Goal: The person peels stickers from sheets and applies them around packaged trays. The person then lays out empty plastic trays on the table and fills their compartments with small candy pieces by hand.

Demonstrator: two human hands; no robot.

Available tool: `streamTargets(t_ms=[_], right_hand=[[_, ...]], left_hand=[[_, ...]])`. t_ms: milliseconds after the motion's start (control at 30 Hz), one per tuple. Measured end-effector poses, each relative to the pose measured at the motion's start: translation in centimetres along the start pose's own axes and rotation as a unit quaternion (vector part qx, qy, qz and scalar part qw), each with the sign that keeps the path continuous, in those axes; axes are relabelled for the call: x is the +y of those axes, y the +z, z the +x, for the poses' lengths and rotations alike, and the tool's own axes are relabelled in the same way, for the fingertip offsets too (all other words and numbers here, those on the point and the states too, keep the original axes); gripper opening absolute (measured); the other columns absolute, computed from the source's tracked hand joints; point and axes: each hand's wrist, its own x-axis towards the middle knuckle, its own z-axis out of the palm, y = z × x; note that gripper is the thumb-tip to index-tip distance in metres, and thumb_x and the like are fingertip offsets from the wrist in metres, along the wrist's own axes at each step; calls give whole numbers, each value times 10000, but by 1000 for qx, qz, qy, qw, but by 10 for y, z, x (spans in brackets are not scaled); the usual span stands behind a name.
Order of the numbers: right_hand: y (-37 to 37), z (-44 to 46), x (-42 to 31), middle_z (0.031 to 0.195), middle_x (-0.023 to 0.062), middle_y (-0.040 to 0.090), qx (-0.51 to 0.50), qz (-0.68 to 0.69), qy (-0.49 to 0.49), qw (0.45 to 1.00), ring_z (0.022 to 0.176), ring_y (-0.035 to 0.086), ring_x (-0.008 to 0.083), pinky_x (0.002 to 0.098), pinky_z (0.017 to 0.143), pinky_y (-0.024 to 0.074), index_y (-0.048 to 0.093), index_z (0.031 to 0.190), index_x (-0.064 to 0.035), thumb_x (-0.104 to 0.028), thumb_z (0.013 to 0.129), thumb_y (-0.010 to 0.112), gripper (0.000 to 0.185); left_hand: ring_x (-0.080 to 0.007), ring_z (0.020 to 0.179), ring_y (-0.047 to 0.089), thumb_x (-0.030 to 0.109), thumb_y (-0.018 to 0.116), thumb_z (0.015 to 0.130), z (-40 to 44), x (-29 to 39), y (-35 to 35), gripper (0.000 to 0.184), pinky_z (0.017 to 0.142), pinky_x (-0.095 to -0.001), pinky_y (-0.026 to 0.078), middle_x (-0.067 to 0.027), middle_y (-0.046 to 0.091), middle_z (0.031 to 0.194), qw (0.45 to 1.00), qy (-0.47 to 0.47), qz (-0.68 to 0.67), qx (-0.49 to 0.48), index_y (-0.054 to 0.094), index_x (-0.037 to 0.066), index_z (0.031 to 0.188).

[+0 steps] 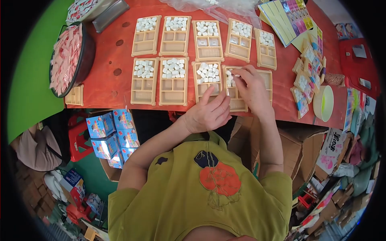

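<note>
Beige compartment trays stand in two rows, most with small white cubes in their large compartment. My right hand [253, 89] reaches over the front-row tray [240, 106] at the right. Its fingers and thumb close together at the few white cubes [230, 80] there; what they pinch is too small to make out. My left hand [210, 111] is palm-up at the same tray's lower left, fingers stretched and thumb apart. A small white bit shows at its fingertips. Left of it, a tray [198, 90] full of cubes is partly covered by that hand. Another tray [266, 80] lies partly behind my right hand.
A dark tub [86, 56] of pink-white packets stands on the red table [106, 90] at left. At right are a pale green bowl [323, 103], a pile of small packs [307, 76] and printed sheets [287, 20]. Blue boxes [105, 148] and cardboard cartons [281, 152] sit below the edge.
</note>
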Motion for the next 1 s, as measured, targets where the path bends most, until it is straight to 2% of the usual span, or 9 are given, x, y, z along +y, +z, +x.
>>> streamTargets(t_ms=[133, 300, 467, 600, 667, 700, 767, 867, 1000], right_hand=[[-8, -3, -5, 976, 144, 637, 17, -2, 1, 1000, 865, 648, 288, 357, 740, 519, 678, 1068, 11, -23, 917, 664, 156], [-15, -8, 2, 961, 139, 639, 30, 8, 16, 999, 844, 639, 275, 343, 747, 512, 672, 1071, 22, -51, 935, 652, 155], [-26, -19, 2, 917, 91, 637, 54, 44, 72, 995, 775, 595, 159, 285, 720, 486, 669, 1072, 26, -68, 953, 637, 155], [-30, -28, 1, 935, 131, 644, 73, 93, 107, 987, 788, 635, 243, 346, 728, 510, 667, 1036, 29, -72, 939, 629, 146], [-34, -32, 0, 915, 84, 627, 25, 95, 168, 981, 761, 583, 140, 271, 706, 478, 664, 1060, 28, -75, 958, 637, 148], [-31, -32, 0, 915, 84, 627, 25, 99, 166, 981, 761, 583, 140, 271, 706, 478, 664, 1060, 28, -75, 958, 637, 148], [-23, -32, 1, 936, 91, 620, 10, 48, 54, 997, 741, 584, 143, 272, 695, 479, 668, 1052, 30, -79, 958, 634, 148], [-10, -28, 2, 956, 99, 613, -7, -22, 24, 999, 726, 586, 151, 275, 689, 479, 666, 1039, 33, -84, 961, 628, 146], [-21, -25, -9, 936, 94, 622, 15, 12, 49, 999, 724, 577, 139, 273, 687, 471, 660, 1029, 36, -78, 951, 634, 141]], left_hand=[[-297, 1173, 618, 284, 765, 808, 8, 4, -9, 323, 1102, -664, 293, -135, 649, 1193, 998, -40, -41, -11, 691, 31, 995], [-329, 1264, 539, 294, 742, 855, 37, 5, -12, 392, 1138, -677, 219, -208, 561, 1330, 988, -144, -26, -43, 655, -24, 1067], [-366, 1277, 498, 330, 703, 890, 35, 2, -1, 451, 1149, -673, 215, -228, 545, 1312, 988, -133, -10, -72, 650, -60, 1109], [-351, 1201, 539, 284, 705, 887, 30, 3, -16, 374, 1145, -673, 228, -206, 577, 1222, 991, -127, -3, -42, 651, -41, 1063], [-336, 1165, 552, 248, 709, 880, 14, -11, -29, 311, 1139, -670, 241, -185, 586, 1169, 989, -143, 27, -20, 648, -23, 1022], [-321, 1129, 565, 212, 712, 874, 8, -17, -34, 250, 1133, -666, 254, -164, 594, 1116, 986, -159, 54, 4, 644, -4, 981], [-310, 1109, 570, 186, 713, 867, 3, -25, -38, 211, 1128, -661, 264, -147, 593, 1085, 986, -154, 65, -8, 637, 10, 954], [-299, 1108, 573, 164, 713, 865, 2, -28, -39, 164, 1122, -652, 272, -128, 599, 1069, 985, -151, 80, -25, 639, 34, 934], [-309, 1178, 560, 184, 711, 875, 12, -30, -41, 207, 1129, -648, 268, -142, 609, 1137, 985, -153, 85, -7, 645, 16, 977]])
